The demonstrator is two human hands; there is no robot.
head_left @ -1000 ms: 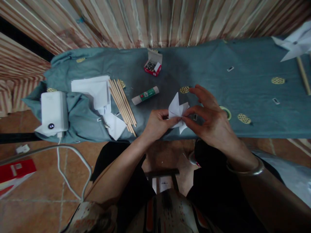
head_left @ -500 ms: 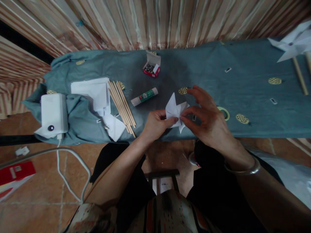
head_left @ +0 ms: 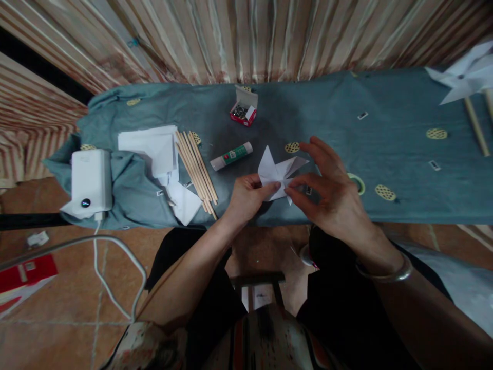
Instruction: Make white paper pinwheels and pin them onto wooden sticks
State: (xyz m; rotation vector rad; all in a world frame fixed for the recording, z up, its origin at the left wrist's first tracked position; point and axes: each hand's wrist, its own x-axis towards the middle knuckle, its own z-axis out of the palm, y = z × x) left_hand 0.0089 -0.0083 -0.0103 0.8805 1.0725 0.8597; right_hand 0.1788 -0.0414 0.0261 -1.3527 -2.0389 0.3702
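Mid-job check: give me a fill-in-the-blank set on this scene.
The left hand and the right hand touch the folded paper, which is ____.
A bracelet circles the ____ wrist.
The glue stick has a ____ label.
The wooden sticks lie to the ____ of the glue stick.

Missing words: white; right; green; left.

The place looked like a room in a home: pleated, striped curtains (head_left: 239,41) hung just behind a teal tablecloth (head_left: 327,110) printed with yellow pineapples (head_left: 385,192), and brownish floor tiles (head_left: 69,341) with pale joints lay below
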